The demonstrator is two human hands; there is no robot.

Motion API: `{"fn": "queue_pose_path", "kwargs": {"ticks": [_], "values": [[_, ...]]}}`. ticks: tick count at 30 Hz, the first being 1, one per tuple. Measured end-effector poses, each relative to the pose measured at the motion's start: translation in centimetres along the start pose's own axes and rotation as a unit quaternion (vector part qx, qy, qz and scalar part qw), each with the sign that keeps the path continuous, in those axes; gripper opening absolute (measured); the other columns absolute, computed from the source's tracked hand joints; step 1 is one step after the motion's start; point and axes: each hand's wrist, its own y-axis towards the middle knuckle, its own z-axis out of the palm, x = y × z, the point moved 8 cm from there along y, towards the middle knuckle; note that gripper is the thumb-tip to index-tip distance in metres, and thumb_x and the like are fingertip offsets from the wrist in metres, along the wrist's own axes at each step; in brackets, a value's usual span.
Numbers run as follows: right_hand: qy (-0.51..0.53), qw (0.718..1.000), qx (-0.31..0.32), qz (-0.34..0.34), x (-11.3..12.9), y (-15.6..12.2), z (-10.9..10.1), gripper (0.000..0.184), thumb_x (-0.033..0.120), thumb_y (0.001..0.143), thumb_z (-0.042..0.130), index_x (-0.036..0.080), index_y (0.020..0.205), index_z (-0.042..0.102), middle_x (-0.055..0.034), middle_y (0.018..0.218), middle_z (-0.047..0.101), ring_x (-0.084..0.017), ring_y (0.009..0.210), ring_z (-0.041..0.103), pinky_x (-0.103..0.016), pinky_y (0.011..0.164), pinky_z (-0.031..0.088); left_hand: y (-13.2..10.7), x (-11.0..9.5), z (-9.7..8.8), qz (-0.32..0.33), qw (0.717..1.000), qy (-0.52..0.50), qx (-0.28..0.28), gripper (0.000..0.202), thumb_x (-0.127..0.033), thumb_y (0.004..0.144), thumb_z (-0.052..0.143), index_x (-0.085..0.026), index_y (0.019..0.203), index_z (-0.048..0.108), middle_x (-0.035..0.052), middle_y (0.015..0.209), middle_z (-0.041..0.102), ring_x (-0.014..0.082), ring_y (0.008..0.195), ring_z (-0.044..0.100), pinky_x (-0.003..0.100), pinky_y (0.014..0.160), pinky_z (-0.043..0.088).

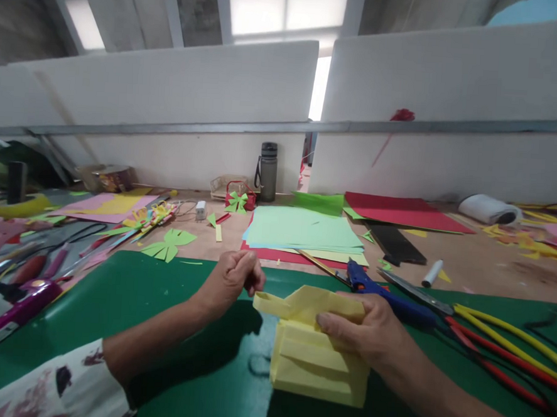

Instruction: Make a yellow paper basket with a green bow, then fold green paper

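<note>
A small folded yellow paper bag [318, 365] with pleated layers and a strip-like loop at its upper left is tilted above the green mat. My right hand [368, 324] grips its upper right part, thumb in front and the other fingers mostly hidden behind. My left hand [237, 272] is closed with its fingers curled, just left of the loop's end; whether anything is pinched in it is hidden. Beyond my right hand lies a blue glue gun [395, 302]. Large scissors [424, 296] with yellow and red handles lie to its right.
A green mat [160, 289] covers the near table. Stacked pale green paper [300, 229], red sheets [401, 211] and a dark bottle [268, 173] stand or lie behind. A purple tool [22, 312] and a green paper butterfly [169, 244] are left; a white marker [432, 272] is right.
</note>
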Motion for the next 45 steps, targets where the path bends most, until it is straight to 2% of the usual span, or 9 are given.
{"fn": "queue_pose_path", "kwargs": {"ticks": [4, 10, 16, 20, 28, 31, 34, 37, 45], "values": [[0.096, 0.995, 0.0, 0.033, -0.4, 0.0, 0.2, 0.026, 0.034, 0.063, 0.075, 0.014, 0.079, 0.068, -0.004, 0.07, 0.069, -0.018, 0.061, 0.063, -0.027, 0.055, 0.05, 0.1, 0.8, 0.2, -0.037, 0.999, -0.02, 0.023, 0.026, -0.033, 0.082, 0.053, -0.012, 0.08, 0.068, 0.0073, 0.082, 0.071, 0.0137, 0.066, 0.058, 0.026, 0.065, 0.044], [0.13, 0.989, -0.063, 0.034, -0.1, 0.8, -0.8, 0.04, 0.042, 0.06, 0.078, 0.012, 0.085, 0.071, -0.0078, 0.075, 0.072, -0.022, 0.063, 0.066, -0.03, 0.055, 0.053, 0.9, 1.2, -0.9, -0.056, 0.997, -0.044, -0.039, 0.008, -0.021, 0.064, 0.067, -0.013, 0.063, 0.066, 0.0011, 0.058, 0.065, 0.0129, 0.055, 0.057, 0.025, 0.061, 0.045], [0.13, 0.989, -0.065, 0.004, 0.7, 1.0, -0.5, 0.04, 0.044, 0.067, 0.074, 0.012, 0.091, 0.071, -0.0077, 0.075, 0.072, -0.022, 0.063, 0.066, -0.031, 0.056, 0.053, 0.9, 1.5, -0.6, -0.046, 0.997, -0.041, -0.04, 0.041, -0.044, 0.075, 0.059, -0.016, 0.047, 0.047, -0.0045, 0.041, 0.045, 0.0058, 0.039, 0.035, 0.019, 0.042, 0.027], [0.102, 0.991, -0.083, -0.032, 1.5, 0.9, -0.4, 0.04, 0.043, 0.069, 0.073, 0.013, 0.094, 0.071, -0.0066, 0.076, 0.072, -0.021, 0.064, 0.066, -0.029, 0.055, 0.053, 0.7, 1.9, -0.4, -0.054, 0.997, -0.029, -0.038, 0.051, -0.052, 0.08, 0.05, -0.018, 0.043, 0.041, -0.0042, 0.038, 0.041, 0.0059, 0.036, 0.031, 0.021, 0.041, 0.025], [0.009, 0.989, -0.115, -0.097, 2.1, 1.4, -1.1, 0.035, 0.044, 0.073, 0.068, 0.014, 0.091, 0.068, -0.007, 0.079, 0.071, -0.021, 0.068, 0.065, -0.03, 0.057, 0.053, 0.5, 1.9, -0.7, -0.051, 0.998, -0.009, -0.024, 0.04, -0.048, 0.07, 0.068, -0.015, 0.05, 0.057, 0.0044, 0.056, 0.061, 0.0158, 0.058, 0.055, 0.027, 0.061, 0.045], [-0.005, 0.987, -0.115, -0.109, 2.1, 1.4, -1.3, 0.032, 0.043, 0.075, 0.065, 0.014, 0.088, 0.067, -0.0056, 0.078, 0.069, -0.02, 0.066, 0.063, -0.028, 0.055, 0.051, 0.1, 1.6, 0.2, -0.028, 0.994, -0.107, 0.021, 0.043, -0.053, 0.083, 0.054, -0.014, 0.07, 0.067, 0.0081, 0.078, 0.069, 0.0185, 0.075, 0.062, 0.03, 0.074, 0.048], [-0.039, 0.983, -0.127, -0.131, 2.5, 1.1, -1.4, 0.028, 0.042, 0.078, 0.062, 0.016, 0.086, 0.068, -0.0041, 0.078, 0.069, -0.019, 0.067, 0.062, -0.027, 0.056, 0.049, -0.5, 1.8, 1.4, -0.041, 0.978, -0.197, 0.059, 0.034, -0.048, 0.076, 0.067, -0.016, 0.086, 0.07, 0.0061, 0.085, 0.07, 0.0179, 0.078, 0.063, 0.028, 0.074, 0.049], [-0.089, 0.972, -0.143, -0.167, 3.3, 0.6, -1.4, 0.023, 0.038, 0.08, 0.06, 0.017, 0.087, 0.069, -0.0018, 0.078, 0.069, -0.018, 0.07, 0.062, -0.026, 0.06, 0.049, -1.0, 2.0, 2.1, -0.06, 0.972, -0.221, 0.05, 0.03, -0.033, 0.064, 0.08, -0.016, 0.087, 0.071, 0.0047, 0.086, 0.071, 0.0173, 0.079, 0.064, 0.026, 0.074, 0.048], [-0.147, 0.958, -0.131, -0.207, 4.0, 0.4, -0.5, 0.014, 0.029, 0.082, 0.056, 0.02, 0.079, 0.066, 0.0008, 0.073, 0.066, -0.016, 0.067, 0.06, -0.026, 0.059, 0.048, -1.5, 0.1, 1.9, -0.032, 0.98, -0.197, -0.023, 0.022, -0.03, 0.071, 0.074, -0.016, 0.089, 0.073, 0.0061, 0.088, 0.072, 0.018, 0.082, 0.064, 0.028, 0.078, 0.049]]}}
